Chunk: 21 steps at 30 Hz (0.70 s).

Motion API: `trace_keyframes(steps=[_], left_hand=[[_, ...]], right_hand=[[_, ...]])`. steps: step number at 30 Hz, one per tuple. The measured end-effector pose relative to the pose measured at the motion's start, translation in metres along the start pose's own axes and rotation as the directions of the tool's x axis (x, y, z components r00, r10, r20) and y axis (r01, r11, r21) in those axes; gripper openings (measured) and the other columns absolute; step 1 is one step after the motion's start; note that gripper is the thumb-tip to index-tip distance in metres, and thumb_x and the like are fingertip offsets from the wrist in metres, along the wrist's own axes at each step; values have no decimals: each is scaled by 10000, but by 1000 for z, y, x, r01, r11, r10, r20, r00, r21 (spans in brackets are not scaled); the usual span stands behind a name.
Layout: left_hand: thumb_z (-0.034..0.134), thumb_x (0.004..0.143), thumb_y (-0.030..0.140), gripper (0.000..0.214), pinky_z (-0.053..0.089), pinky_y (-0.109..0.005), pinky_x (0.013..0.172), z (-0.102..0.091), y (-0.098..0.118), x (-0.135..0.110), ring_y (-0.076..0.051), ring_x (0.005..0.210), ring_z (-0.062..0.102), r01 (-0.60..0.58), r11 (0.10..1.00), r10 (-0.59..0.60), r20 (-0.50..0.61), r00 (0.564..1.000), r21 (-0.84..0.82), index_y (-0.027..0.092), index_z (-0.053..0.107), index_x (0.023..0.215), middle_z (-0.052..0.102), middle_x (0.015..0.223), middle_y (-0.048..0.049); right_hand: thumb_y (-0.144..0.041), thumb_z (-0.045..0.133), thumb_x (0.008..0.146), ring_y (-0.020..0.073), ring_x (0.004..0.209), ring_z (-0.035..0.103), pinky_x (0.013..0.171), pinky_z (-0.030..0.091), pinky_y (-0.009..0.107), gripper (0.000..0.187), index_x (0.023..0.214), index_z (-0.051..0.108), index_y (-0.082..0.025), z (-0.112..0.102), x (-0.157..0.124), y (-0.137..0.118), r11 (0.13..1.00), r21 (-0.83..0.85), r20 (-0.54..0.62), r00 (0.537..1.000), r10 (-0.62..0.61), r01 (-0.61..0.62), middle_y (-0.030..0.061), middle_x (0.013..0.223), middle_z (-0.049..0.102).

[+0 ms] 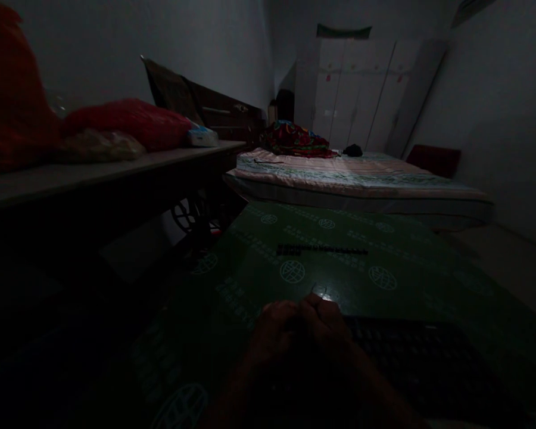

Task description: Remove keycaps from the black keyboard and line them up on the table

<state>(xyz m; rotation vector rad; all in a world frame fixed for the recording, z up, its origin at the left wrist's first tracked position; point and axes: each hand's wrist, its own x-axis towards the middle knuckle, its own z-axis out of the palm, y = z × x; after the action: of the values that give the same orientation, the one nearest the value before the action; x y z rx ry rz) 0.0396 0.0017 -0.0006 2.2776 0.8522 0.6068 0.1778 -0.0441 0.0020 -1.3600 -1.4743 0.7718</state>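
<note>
It is dark where my hands are. My left hand [272, 328] and my right hand [324, 322] meet over the near part of the green table, fingers curled and closed against each other. Thin dark curved lines, like fine wire, stand out against a bright glare just past my right fingertips; what lies between the fingers is hidden. Beside my right forearm is a black keyboard [411, 351], partly covered by that arm. Farther off, small dark pieces that look like keycaps [321, 248] lie in a long row, with a short second row at its left end.
The green tabletop [339, 286] has printed globes and lettering. A bed [361, 176] with a bundled red blanket [295, 138] stands beyond it. To the left, a shelf [161, 161] bears a red bag [134, 122], an orange bag [13, 89] and a small packet [203, 137]. White wardrobes [357, 95] stand behind.
</note>
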Motion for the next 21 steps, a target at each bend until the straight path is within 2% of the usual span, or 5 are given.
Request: trace_keyframes(steps=[9,14,17,21], left_hand=[[540,687,168,164,352,-326,853,-1,3,0,-201,917,560,12,998,-15,48,999,65,205,664,788,646,966,-35],[528,716,226,157,343,-335,857,-4,7,-1,-203,935,555,12,998,-16,50,999,69,215,659,801,643,983,-39],[508,724,213,178,344,-335,863,-2,4,-3,-198,946,553,6,999,-7,30,1000,48,214,651,831,645,1003,-43],[491,725,180,225,329,-337,880,2,-3,-5,-195,973,543,-44,998,43,16,999,51,216,630,899,634,1041,-35]], right_hand=[[-465,399,823,69,469,376,409,295,172,373,602,454,-168,10,-2,18,965,256,-26,998,60,-51,-34,528,413],[-491,422,808,66,456,384,409,305,175,391,607,473,-161,9,-3,14,945,325,-60,996,68,-44,-35,515,424],[-497,401,819,59,431,365,402,299,176,409,600,473,-158,8,-2,10,926,377,-119,990,72,-22,-41,499,416],[-507,424,804,54,410,367,389,297,173,423,582,479,-151,6,0,6,911,412,-125,988,87,-28,-43,476,419]])
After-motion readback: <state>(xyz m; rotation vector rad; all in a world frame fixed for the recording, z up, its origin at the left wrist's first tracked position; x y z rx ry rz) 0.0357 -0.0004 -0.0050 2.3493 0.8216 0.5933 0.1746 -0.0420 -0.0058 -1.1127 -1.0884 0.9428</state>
